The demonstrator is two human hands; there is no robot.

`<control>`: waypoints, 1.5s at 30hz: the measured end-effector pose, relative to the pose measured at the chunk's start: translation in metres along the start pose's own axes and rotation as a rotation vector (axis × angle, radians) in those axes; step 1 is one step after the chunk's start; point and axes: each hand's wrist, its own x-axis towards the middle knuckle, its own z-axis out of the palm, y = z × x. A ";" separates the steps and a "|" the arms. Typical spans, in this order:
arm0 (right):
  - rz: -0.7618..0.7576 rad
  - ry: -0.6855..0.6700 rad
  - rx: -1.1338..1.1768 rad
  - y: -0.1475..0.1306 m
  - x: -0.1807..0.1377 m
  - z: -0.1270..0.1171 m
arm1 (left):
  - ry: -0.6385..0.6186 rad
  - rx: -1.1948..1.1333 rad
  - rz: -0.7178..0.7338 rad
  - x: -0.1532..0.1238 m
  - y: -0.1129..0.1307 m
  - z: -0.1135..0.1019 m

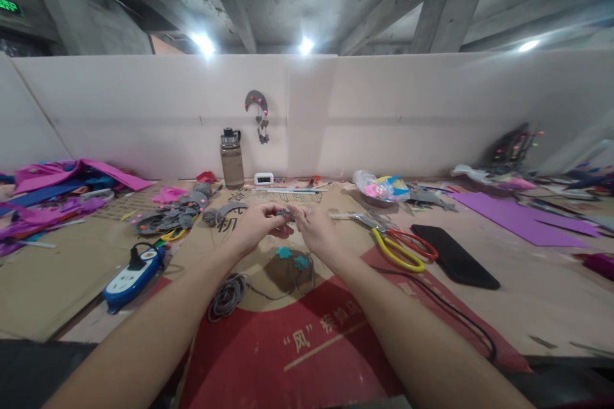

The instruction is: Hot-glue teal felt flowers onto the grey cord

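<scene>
Close together over the cardboard, my left hand (pixel 263 227) and my right hand (pixel 316 230) pinch a small grey-blue piece (pixel 284 212) between their fingertips. Its exact kind is too small and too covered by the fingers to make out. Just below the hands lie two teal flower-shaped pieces (pixel 284 252), with grey cord running near them. A loose coil of grey cord (pixel 229 296) rests beside my left forearm. Scissors (pixel 405 246) with yellow and red handles lie to the right of my right hand, their blades pointing toward it.
At the left are a blue power strip (pixel 132 281), grey felt pieces (pixel 167 217) and a pile of purple felt (pixel 57 204). A water bottle (pixel 233 163) and small clock (pixel 263 178) stand by the wall. A black phone (pixel 455 255) and purple sheet (pixel 518 217) lie right.
</scene>
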 end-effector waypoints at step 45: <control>0.016 -0.138 0.342 -0.011 -0.001 0.000 | 0.192 0.166 0.109 -0.002 0.002 0.000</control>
